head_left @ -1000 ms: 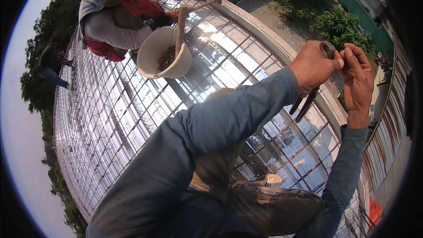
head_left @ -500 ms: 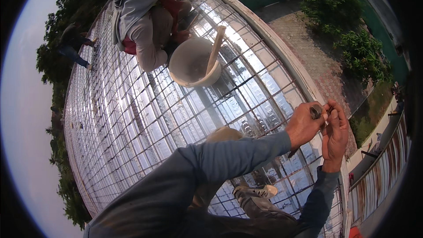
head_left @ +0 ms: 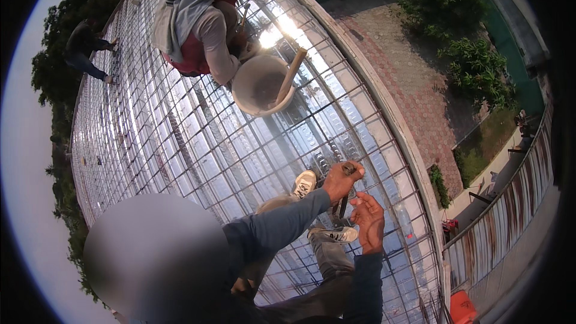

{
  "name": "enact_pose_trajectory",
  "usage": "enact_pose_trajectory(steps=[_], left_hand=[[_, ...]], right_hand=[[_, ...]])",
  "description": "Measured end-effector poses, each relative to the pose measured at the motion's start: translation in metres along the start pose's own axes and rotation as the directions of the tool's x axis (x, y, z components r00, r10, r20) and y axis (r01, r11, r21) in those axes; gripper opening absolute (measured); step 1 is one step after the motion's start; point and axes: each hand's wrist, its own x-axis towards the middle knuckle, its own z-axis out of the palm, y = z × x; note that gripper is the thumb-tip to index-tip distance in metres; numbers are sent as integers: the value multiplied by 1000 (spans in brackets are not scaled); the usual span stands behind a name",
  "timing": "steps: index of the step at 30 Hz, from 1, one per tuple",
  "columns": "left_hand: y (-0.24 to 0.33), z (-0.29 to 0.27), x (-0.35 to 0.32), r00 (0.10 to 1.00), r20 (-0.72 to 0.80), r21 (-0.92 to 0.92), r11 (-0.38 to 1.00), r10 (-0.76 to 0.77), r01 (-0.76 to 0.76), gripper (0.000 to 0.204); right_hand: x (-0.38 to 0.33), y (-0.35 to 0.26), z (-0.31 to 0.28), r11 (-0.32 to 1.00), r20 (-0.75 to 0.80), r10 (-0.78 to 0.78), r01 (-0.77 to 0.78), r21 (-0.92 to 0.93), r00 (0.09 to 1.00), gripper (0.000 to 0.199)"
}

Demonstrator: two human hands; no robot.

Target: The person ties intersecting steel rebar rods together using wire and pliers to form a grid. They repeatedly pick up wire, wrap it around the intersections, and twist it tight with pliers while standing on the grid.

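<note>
My left hand (head_left: pixel 341 183) is closed around a dark metal hand tool (head_left: pixel 348 170). The tool's rounded end sticks out at the top of the fist, and a narrow dark part hangs below; its exact kind is unclear. Just below and to the right, my right hand (head_left: pixel 368 221) is raised with thumb and index finger together and the others loosely curled. Whatever lies in that pinch is too small to make out. Both hands are above a rebar grid (head_left: pixel 396 258) laid over shiny corrugated metal decking.
Ahead, a coworker (head_left: pixel 195 36) crouches beside a pale bucket (head_left: pixel 261 87) with a wooden stick (head_left: pixel 292 75) in it. Another person (head_left: pixel 87 54) bends at far left. The deck's edge (head_left: pixel 414 174) drops to a paved yard. My shoes (head_left: pixel 305 184) stand on the grid. A blurred patch covers lower left.
Both my hands have moved left and down, from beside the deck edge to over the grid near my shoes, and slightly apart. The left hand still grips the tool. The view has shifted.
</note>
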Motion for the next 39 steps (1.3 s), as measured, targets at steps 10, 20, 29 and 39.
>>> enact_pose_trajectory(steps=[10,20,29,39], left_hand=[[57,-30,-152,974,-124,-376,917,-190,131,16],[193,-92,-254,889,-304,-626,775,-343,85,14],[285,-165,-395,886,-336,-854,500,-318,-145,14],[203,-206,-518,865,-389,-905,308,-317,-294,19]], right_hand=[[-146,-56,93,929,-4,145,-137,-344,989,29],[-237,-146,202,684,257,-70,234,-691,964,41],[-319,-189,292,356,494,202,407,-841,846,54],[-373,-132,324,377,692,384,580,-722,612,39]])
